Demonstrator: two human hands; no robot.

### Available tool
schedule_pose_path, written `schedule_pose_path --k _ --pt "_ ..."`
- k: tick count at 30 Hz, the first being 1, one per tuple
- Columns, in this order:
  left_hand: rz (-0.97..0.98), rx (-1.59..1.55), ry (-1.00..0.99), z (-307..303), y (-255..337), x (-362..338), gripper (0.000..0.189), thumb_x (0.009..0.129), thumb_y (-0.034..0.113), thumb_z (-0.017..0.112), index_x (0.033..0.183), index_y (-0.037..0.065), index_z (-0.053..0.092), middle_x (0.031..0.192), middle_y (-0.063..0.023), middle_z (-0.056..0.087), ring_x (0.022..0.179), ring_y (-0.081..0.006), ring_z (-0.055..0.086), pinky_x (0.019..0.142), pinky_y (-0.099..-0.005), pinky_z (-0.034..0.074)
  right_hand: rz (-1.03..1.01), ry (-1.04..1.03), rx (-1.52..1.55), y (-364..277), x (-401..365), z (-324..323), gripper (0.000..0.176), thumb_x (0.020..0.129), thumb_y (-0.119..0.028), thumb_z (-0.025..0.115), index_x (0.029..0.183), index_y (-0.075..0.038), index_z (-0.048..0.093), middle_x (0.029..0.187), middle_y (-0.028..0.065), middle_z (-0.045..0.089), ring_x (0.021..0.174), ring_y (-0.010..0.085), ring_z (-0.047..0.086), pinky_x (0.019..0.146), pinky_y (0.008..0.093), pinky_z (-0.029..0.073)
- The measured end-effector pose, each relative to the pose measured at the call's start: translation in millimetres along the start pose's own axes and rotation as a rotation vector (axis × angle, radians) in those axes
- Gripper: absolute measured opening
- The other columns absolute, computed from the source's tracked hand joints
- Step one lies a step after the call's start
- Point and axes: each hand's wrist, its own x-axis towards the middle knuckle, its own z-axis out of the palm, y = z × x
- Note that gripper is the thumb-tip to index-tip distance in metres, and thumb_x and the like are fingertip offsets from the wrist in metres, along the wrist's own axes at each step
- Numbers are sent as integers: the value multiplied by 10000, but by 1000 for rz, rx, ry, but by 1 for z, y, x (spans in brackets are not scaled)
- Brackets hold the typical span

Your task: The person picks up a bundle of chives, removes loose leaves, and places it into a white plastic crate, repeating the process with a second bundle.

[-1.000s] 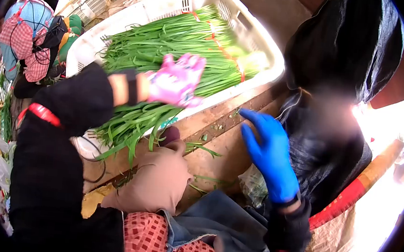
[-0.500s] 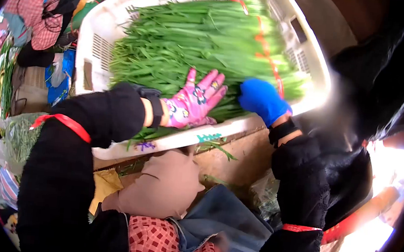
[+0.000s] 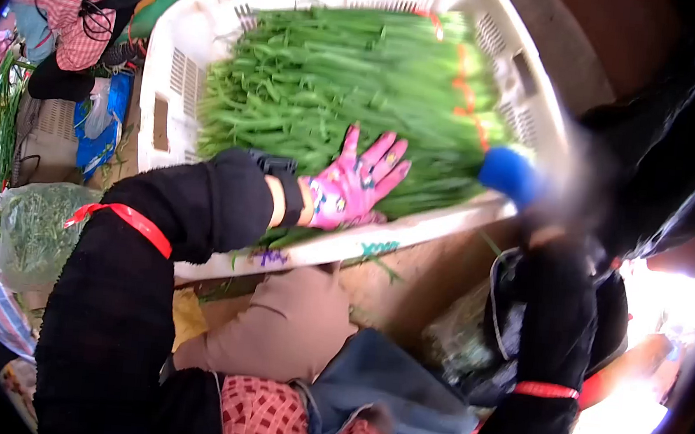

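My left hand [image 3: 356, 186], in a pink flowered glove, lies with fingers spread on long green leaves [image 3: 317, 90] that look like garlic chives. The leaves are packed side by side in a white plastic crate [image 3: 185, 13]. Red ties [image 3: 461, 82] cross their pale ends at the right. My right hand [image 3: 510, 177], in a blue glove, is at the crate's near right corner beside those pale ends. It is blurred, so its fingers do not show clearly.
Left of the crate are a clear bag of greens [image 3: 45, 228] and a blue sheet [image 3: 105, 134]. A person in a checked garment [image 3: 82, 37] is at the upper left. Black plastic [image 3: 651, 153] stands on the right, with a crumpled clear bag [image 3: 461, 334] below the crate.
My right hand has moved right, from over the leaves to the crate's near right corner. My left hand stays spread on the leaves. The whole view has shifted slightly.
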Motion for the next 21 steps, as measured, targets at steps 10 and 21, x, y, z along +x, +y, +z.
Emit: schedule_pose_path --k 10,21 --pt "-24 -128 22 12 5 3 903 823 492 587 1473 -19 224 1549 -284 115 1446 -459 71 1025 -765 117 117 328 94 -50 -65 -56 198 816 -253 589 855 -82 680 803 163 664 754 384 640 687 485 511" --pt "138 470 -396 -2 -27 25 651 968 481 326 1493 97 297 1527 -205 289 1399 -418 277 1139 -559 256 922 590 361 -147 -485 1 196 862 -255 590 851 -69 651 779 153 642 766 349 638 674 461 504"
